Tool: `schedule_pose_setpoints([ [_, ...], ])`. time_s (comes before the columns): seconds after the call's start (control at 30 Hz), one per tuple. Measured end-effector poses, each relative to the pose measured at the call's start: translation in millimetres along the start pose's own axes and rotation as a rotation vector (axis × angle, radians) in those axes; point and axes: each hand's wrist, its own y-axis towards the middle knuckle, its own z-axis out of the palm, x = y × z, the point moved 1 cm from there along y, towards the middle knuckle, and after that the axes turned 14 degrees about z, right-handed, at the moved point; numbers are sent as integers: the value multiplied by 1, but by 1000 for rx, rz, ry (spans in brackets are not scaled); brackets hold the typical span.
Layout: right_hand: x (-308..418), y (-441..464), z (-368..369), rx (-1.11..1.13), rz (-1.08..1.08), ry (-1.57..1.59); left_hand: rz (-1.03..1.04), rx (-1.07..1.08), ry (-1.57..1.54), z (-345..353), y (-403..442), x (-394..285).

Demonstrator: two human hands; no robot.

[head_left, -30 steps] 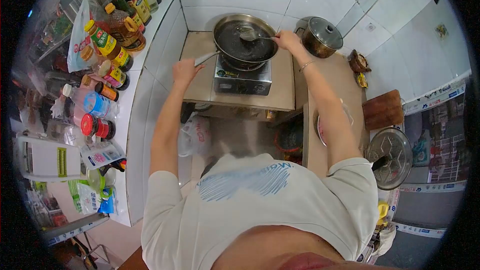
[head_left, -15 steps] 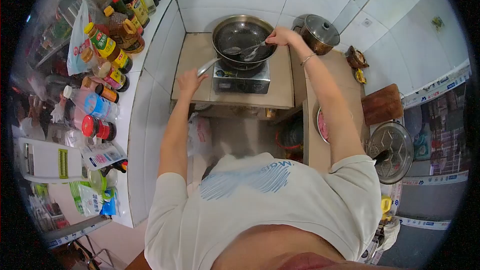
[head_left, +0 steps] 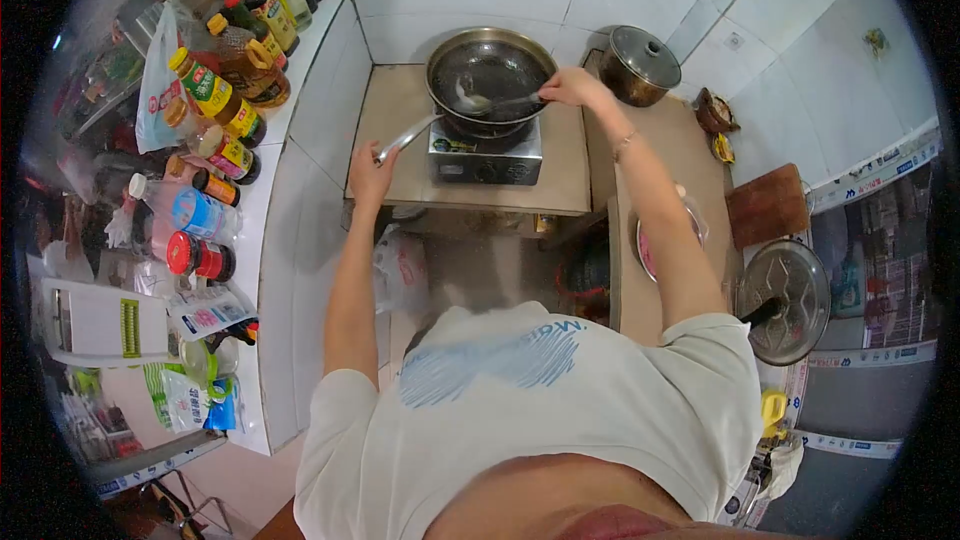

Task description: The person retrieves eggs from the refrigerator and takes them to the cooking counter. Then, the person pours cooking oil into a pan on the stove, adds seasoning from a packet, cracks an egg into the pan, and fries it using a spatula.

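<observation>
A dark frying pan [head_left: 480,65] with a long metal handle sits on a silver portable stove [head_left: 487,162]. My left hand [head_left: 370,175] is closed around the end of that handle. From the pan's right side my right hand [head_left: 580,89] grips a ladle [head_left: 515,101] by its dark handle. The ladle's shiny rounded head lies low in the pan, towards the front left. The pan's inner surface looks wet and glossy, with a pale patch by the ladle's head that I cannot make out.
A lidded pot [head_left: 640,70] stands right of the stove. Below it on the right counter are a bowl with pink contents [head_left: 643,245], a wooden cutting board [head_left: 768,206] and a glass lid [head_left: 800,305]. Sauce bottles [head_left: 215,95] and jars line the left ledge [head_left: 275,180].
My right hand has moved slightly right and down with the ladle. My left hand has shifted a little left and down along the pan's handle. The pale patch now shows further left.
</observation>
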Motion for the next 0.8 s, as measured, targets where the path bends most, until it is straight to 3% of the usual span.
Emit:
schedule_pose_setpoints([
  [0.07,20,5,16,-171,10,122,9,-99,0,1,-9,-5],
  [0.13,20,0,15,-178,110,120,37,-129,-77,-10,-24,-2],
  [0.2,0,4,10,-253,182,-25,23,-124,-92,-19,-44,16],
  [0.27,7,-17,-19,-217,169,-55,5,-132,-107,-23,-47,21],
  [0.33,20,-38,-40,-3,108,-266,-2,-122,-21,-30,-46,16],
  [0.37,29,-41,-41,34,116,-183,-8,-118,-19,-29,-39,10],
  [0.43,16,-1,-2,-26,74,-57,200,-39,65,-17,-10,-5],
  [0.47,13,13,11,-97,28,65,200,-38,66,-8,2,-5],
  [0.53,18,12,14,-61,140,90,275,114,185,15,18,0],
  [0.6,3,22,22,-294,184,-14,245,166,210,21,19,0],
  [0.63,1,19,18,-299,181,-14,218,221,232,24,22,1],
  [0.73,1,8,8,-253,104,-108,117,281,259,28,32,7],
  [0.8,20,2,7,-32,220,68,126,290,262,17,38,5],
])
